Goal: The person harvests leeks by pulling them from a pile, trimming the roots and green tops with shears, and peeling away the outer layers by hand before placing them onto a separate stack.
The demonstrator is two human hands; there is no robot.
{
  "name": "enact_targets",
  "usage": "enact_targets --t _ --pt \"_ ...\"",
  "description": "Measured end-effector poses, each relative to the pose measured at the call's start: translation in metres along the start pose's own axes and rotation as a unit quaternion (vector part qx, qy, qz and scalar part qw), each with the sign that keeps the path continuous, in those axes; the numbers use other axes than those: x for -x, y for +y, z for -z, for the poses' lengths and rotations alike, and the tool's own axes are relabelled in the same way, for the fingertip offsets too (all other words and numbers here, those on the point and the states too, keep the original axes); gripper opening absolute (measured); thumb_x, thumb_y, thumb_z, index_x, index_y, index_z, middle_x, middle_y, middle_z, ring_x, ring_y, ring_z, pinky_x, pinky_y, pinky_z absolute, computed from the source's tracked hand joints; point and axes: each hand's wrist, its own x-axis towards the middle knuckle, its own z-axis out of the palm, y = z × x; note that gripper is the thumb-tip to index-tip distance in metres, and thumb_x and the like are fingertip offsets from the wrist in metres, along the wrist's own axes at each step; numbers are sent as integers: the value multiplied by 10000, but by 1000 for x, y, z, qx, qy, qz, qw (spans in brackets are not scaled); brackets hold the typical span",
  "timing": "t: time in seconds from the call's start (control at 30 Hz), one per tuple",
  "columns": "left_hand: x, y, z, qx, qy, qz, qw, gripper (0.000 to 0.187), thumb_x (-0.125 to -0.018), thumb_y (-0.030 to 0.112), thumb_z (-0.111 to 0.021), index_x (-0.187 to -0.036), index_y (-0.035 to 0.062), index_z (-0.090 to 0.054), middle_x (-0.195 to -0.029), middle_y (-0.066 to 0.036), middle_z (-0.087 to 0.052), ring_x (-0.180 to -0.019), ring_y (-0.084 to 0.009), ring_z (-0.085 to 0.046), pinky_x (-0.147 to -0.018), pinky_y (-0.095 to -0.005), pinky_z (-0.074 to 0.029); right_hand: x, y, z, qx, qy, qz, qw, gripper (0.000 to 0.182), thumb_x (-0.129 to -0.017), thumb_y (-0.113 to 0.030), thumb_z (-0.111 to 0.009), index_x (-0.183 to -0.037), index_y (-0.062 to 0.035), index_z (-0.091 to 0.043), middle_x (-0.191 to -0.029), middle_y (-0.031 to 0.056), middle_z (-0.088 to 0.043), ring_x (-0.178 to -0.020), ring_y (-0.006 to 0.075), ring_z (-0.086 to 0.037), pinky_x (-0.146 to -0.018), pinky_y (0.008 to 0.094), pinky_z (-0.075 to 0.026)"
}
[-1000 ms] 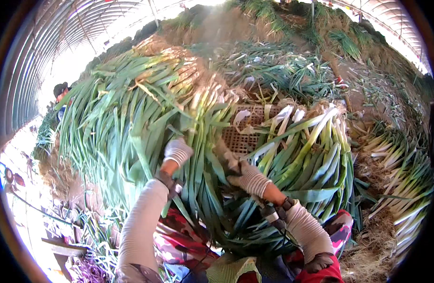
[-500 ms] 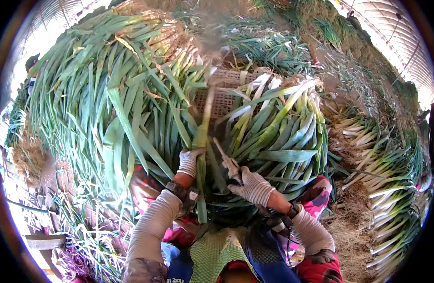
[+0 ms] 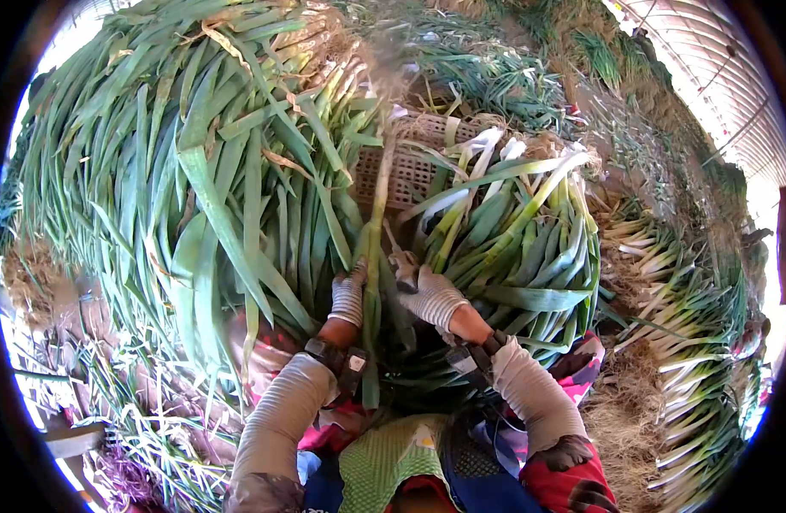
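Note:
My left hand [image 3: 348, 295], in a pale ribbed glove, is closed around the green part of one long leek [image 3: 375, 244]. That leek stands almost straight up in view, its root end away from me and blurred. Close to its right side, my right hand [image 3: 435, 299] grips an air blow gun [image 3: 404, 267], whose thin nozzle points up and left towards the stalk. Left of my hands lies a big heap of untrimmed leeks [image 3: 188, 162]. To the right, a bunch of leeks with whiter stems [image 3: 529, 244] rests against a woven-pattern plastic crate [image 3: 420, 132].
A long row of white-stemmed leeks [image 3: 692, 376] lies on the ground at right, beside a strip of dry roots [image 3: 628, 410]. Leaf scraps [image 3: 175, 427] litter the lower left. More leeks [image 3: 487, 77] lie beyond the crate, under an arched roof [image 3: 709, 60].
My right hand and the blow gun have moved up and slightly left, nearer the leek. The left hand still holds the leek; the whole view has shifted slightly.

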Motion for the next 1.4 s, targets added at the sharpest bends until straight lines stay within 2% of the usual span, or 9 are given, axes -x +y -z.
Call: enact_targets --t 0.23,0.27,0.43,0.73,1.0,1.03,1.13,1.23,1.4 --pt "66 62 -20 -91 11 -3 996 494 -819 441 -655 -940 -34 -594 -788 -79 -609 -658 -192 -545 -617 -323 -452 45 -5 4 -24 23 99 995 639 -779 -378 -638 -1145 89 -403 -862 283 -608 -838 426 -608 -746 433 -491" --pt "61 60 -17 -129 23 3 991 522 -816 469 -647 -930 -38 -595 -790 -86 -611 -658 -199 -548 -621 -333 -455 48 -6 4 27 -50 2 998 649 -780 -383 -632 -1158 91 -399 -857 283 -608 -842 427 -608 -749 436 -491" --pt "24 16 -4 -142 25 -65 987 630 -805 526 -620 -977 -80 -610 -873 -150 -641 -766 -241 -573 -722 -338 -455 -16 -14 11 30 -19 -22 999 702 -789 -406 -612 -1187 122 -376 -874 303 -610 -855 433 -610 -754 448 -492" --pt "77 67 -29 -44 -61 101 992 622 -864 591 -505 -965 -18 -585 -728 -155 -628 -567 -260 -623 -526 -369 -533 -140 -18 44 23 91 -59 994 688 -769 -384 -622 -1192 105 -386 -998 298 -618 -958 422 -609 -820 433 -498" --pt "80 66 -34 5 -60 39 997 593 -791 514 -667 -1015 -19 -539 -715 -123 -612 -516 -248 -608 -452 -362 -529 -195 -19 72 46 84 -48 994 669 -785 -368 -598 -1229 100 -422 -1055 298 -601 -998 392 -602 -828 410 -496" --pt "56 47 -17 38 -118 83 989 560 -759 357 -756 -1084 -31 -517 -836 -136 -629 -637 -254 -635 -510 -376 -551 -198 -16 73 42 74 -41 996 649 -791 -361 -590 -1230 91 -432 -1057 298 -601 -988 393 -605 -821 410 -498" --pt "-15 -31 3 56 -188 -75 978 671 -647 150 -839 -1173 -41 -470 -993 -150 -618 -812 -262 -630 -590 -407 -563 -191 -3 77 -22 70 -31 997 593 -790 -336 -604 -1216 55 -475 -1038 257 -617 -950 373 -620 -798 411 -500" --pt "-23 -23 8 -51 -109 25 992 773 -532 12 -853 -1190 -63 -454 -1030 -157 -614 -847 -288 -618 -651 -416 -559 -124 -18 86 -109 -6 30 994 591 -749 -332 -652 -1200 20 -507 -1044 212 -624 -900 361 -619 -765 400 -494" --pt "44 31 -14 16 -196 11 980 530 -702 16 -681 -1183 -48 -467 -1026 -223 -590 -837 -357 -619 -682 -468 -557 -82 34 59 -100 111 112 982 504 -795 -279 -622 -1179 4 -458 -1055 167 -607 -977 307 -567 -825 340 -462"
